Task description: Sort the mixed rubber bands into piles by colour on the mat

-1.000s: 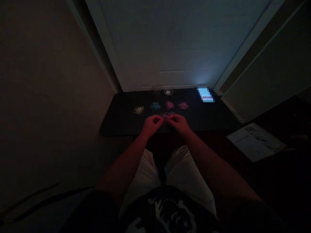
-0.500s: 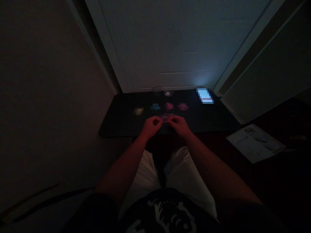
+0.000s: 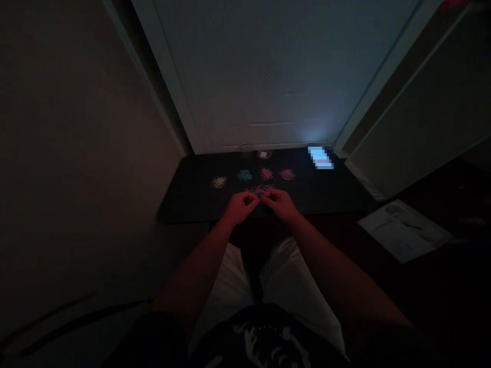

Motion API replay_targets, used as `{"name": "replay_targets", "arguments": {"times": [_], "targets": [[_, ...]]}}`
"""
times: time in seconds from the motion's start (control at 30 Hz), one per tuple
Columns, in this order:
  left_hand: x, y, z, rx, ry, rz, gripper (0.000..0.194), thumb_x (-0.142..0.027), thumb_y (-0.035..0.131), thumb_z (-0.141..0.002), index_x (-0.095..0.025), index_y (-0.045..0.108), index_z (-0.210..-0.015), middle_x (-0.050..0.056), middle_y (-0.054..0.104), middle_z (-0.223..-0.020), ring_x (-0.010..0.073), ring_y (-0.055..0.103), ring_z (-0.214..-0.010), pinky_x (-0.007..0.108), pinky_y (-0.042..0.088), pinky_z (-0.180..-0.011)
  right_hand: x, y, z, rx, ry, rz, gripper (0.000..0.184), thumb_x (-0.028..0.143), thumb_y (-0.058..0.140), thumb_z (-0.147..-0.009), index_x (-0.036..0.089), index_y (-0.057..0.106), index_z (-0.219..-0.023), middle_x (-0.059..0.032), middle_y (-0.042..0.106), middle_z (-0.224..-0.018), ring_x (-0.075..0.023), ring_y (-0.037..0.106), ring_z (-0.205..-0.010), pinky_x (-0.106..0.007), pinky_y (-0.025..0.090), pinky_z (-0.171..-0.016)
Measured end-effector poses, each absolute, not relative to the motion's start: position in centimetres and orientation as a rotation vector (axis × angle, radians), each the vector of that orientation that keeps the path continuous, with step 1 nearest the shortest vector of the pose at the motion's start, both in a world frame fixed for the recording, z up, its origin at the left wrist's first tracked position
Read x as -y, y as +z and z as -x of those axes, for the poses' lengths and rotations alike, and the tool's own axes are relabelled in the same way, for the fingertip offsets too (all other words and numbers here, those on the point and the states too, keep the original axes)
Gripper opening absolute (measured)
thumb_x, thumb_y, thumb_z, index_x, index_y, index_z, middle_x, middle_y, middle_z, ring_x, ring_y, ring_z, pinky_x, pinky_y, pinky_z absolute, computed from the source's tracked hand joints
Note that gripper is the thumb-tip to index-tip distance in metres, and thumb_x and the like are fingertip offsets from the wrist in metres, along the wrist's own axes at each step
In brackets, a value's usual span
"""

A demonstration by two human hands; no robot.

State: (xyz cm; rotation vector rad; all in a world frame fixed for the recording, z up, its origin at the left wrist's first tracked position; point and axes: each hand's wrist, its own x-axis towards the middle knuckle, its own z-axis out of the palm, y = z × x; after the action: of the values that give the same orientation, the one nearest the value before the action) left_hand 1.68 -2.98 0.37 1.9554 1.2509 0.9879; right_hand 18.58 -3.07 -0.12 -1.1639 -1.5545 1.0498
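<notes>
My left hand [image 3: 244, 204] and my right hand [image 3: 279, 202] meet at the front of a dark table, fingertips pinched close together. Whatever lies between the fingers is too small and dim to make out. Just beyond them is a loose pile of thin purple-pink strips [image 3: 261, 190]. Farther back, small heaps of similar strips sit in a row: a pale yellow heap [image 3: 219, 182], a blue heap [image 3: 244, 175], a pink heap [image 3: 266, 174] and a purple-pink heap [image 3: 287, 174].
The black table [image 3: 184, 197] stands against a pale door or panel [image 3: 215, 66]. A glowing phone-like screen [image 3: 320, 157] lies at its back right. At the back is a small round clear item [image 3: 264, 154] with a white patch. A printed sheet [image 3: 402, 232] lies low on the right.
My hands have drawn slightly nearer to each other and back from the loose pile. The whole view has shifted a little, with the table now lower in the picture.
</notes>
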Motion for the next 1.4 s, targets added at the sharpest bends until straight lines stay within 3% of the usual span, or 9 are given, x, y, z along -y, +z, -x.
{"name": "replay_targets", "arguments": {"times": [0.63,1.03,1.2,1.4], "targets": [[2.68,0.49,-1.35,-1.249,1.076,-1.747,0.024,-0.036,0.061,-0.070,-0.013,0.064,-0.073,0.003,0.065,-0.069,0.0125,0.056,-0.062,0.024,0.043,-0.060,3.00,0.01,-18.65,1.308,1.160,1.133,0.020,0.033,0.064,-0.063,0.017,0.054,-0.061,0.0045,0.048,-0.053,-0.0080,0.041,-0.051,-0.022,0.030,-0.050],[2.39,0.23,-1.05,-1.267,1.152,-1.656,0.024,-0.036,0.059,-0.072,-0.013,0.064,-0.073,0.003,0.064,-0.068,0.0122,0.056,-0.062,0.023,0.043,-0.059,2.90,-0.11,-18.74,1.275,1.116,1.139,0.018,0.033,0.061,-0.064,0.017,0.054,-0.062,0.0043,0.049,-0.053,-0.0084,0.042,-0.050,-0.022,0.031,-0.050],[2.48,0.31,-1.27,-1.207,1.068,-1.747,0.026,-0.036,0.064,-0.068,-0.014,0.066,-0.083,0.005,0.067,-0.077,0.0131,0.058,-0.066,0.024,0.045,-0.062,2.71,-0.56,-18.49,1.480,1.049,1.146,0.017,0.033,0.060,-0.065,0.017,0.056,-0.063,0.0020,0.055,-0.060,-0.0100,0.047,-0.056,-0.023,0.036,-0.055],[2.41,0.27,-1.20,-1.219,1.009,-1.806,0.023,-0.036,0.060,-0.071,-0.015,0.066,-0.078,0.004,0.067,-0.074,0.0138,0.059,-0.067,0.025,0.045,-0.063,2.60,-0.64,-18.42,1.507,1.035,1.164,0.018,0.034,0.061,-0.065,0.016,0.059,-0.064,0.0010,0.057,-0.062,-0.0110,0.049,-0.058,-0.024,0.038,-0.057]]}}
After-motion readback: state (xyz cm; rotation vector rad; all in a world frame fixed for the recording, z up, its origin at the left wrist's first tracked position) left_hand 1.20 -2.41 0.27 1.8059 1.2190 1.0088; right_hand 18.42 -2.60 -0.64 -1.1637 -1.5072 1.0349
